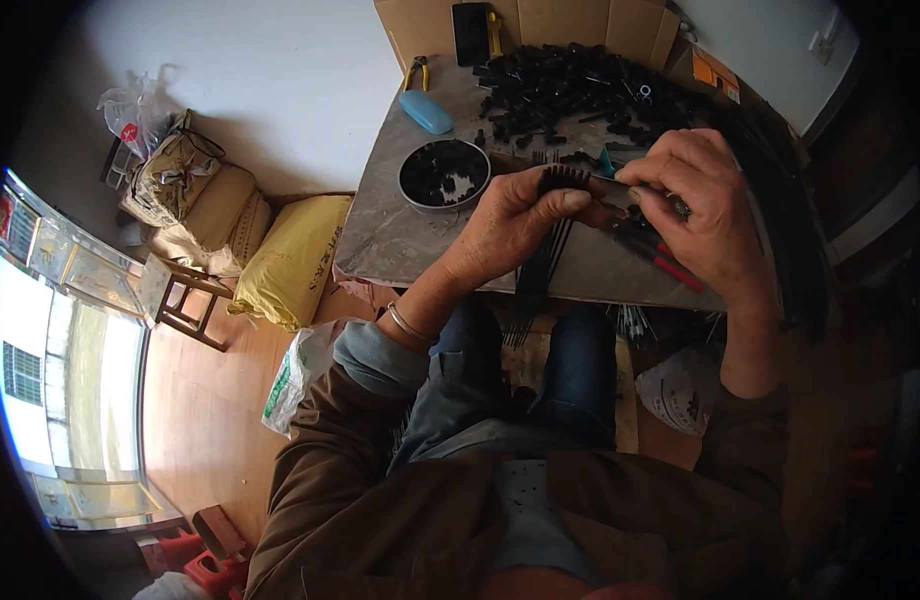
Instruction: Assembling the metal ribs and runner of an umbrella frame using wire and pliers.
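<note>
Above the front part of the table, my left hand (515,215) pinches a black comb-like toothed piece (564,180) between thumb and fingers. Close to its right, my right hand (698,200) has thumb and forefinger pressed together on a thin, narrow item that points toward the toothed piece; its kind is too small to tell. Under my hands, long thin black strips (540,270) hang over the table's front edge. Pliers with red handles (670,265) lie beneath my right hand, partly hidden by it. A round metal bowl (444,174) of small black pieces stands left of my left hand.
A heap of black parts (570,90) covers the back of the grey table (380,240). Scissors (642,93), a blue case (426,113) and yellow-handled pliers (417,72) lie there too. Long black strips (780,200) bend along the right. Yellow sacks (300,255) and a wooden stool (185,300) stand left.
</note>
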`<state>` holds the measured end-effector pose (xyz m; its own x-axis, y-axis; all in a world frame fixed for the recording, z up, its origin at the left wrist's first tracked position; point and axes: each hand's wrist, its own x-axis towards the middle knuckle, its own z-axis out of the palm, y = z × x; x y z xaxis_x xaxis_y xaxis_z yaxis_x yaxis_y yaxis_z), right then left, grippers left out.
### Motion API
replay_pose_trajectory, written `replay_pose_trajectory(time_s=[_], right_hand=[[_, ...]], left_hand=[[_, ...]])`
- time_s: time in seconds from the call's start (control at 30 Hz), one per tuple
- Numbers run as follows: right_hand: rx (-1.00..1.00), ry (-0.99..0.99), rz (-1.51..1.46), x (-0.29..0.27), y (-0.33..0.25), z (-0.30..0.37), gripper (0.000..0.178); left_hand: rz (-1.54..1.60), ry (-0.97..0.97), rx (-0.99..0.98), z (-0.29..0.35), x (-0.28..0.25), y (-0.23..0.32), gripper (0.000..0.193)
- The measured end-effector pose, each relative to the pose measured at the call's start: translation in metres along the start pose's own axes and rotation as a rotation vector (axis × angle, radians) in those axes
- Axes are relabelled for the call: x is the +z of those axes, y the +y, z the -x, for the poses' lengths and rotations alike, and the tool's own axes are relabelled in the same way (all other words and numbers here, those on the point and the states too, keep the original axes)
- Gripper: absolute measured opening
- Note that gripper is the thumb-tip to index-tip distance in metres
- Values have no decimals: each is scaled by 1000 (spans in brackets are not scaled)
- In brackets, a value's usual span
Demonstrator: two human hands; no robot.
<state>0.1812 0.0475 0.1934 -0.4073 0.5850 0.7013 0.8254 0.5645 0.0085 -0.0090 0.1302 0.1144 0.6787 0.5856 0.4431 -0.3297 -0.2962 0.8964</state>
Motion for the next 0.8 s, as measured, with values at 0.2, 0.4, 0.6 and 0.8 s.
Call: replay_pose_trajectory(time_s=[0.2, 0.4, 0.6, 0.8], right_hand=[[32, -2, -20, 4, -1, 0, 18], [121, -23, -143, 15, 1, 8, 17], [249, -42, -330, 16, 3, 10, 16], [68, -55, -116, 3, 3, 0, 16]], left_hand=[[-33, -2, 1, -1, -1, 1, 28], [55, -33, 2, 2, -3, -1, 30], [90, -67, -15, 0, -6, 0, 28], [-44, -89, 13, -3, -5, 5, 30]])
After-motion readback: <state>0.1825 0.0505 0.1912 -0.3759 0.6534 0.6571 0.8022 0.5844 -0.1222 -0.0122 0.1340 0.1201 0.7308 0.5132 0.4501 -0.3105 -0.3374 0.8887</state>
